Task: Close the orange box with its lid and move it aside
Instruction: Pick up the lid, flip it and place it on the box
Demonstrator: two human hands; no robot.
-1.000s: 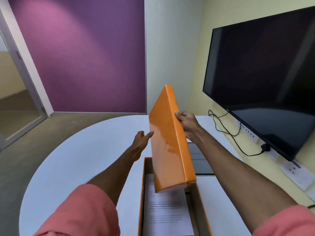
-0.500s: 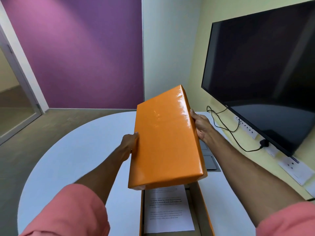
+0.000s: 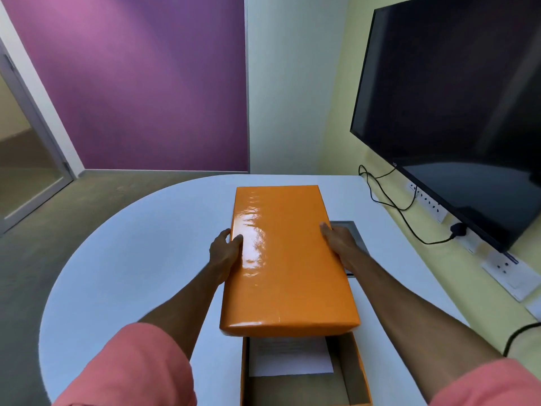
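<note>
The glossy orange lid (image 3: 285,259) is held flat, top side up, above the far part of the open orange box (image 3: 358,373). My left hand (image 3: 225,252) grips its left long edge and my right hand (image 3: 338,238) grips its right long edge. The box lies at the near edge of the white table (image 3: 140,259); its near end is uncovered and shows a brown inside with a white printed sheet (image 3: 289,360). The lid hides the far end of the box.
A grey flush panel (image 3: 349,230) is set in the table just right of the lid. A large dark TV (image 3: 456,106) hangs on the right wall, with a black cable (image 3: 389,200) and wall sockets below it. The table's rounded edge curves off to the left.
The lid went from standing on edge to lying flat and came down lower over the box. My left hand, open beside it a second ago, now grips its left edge.
</note>
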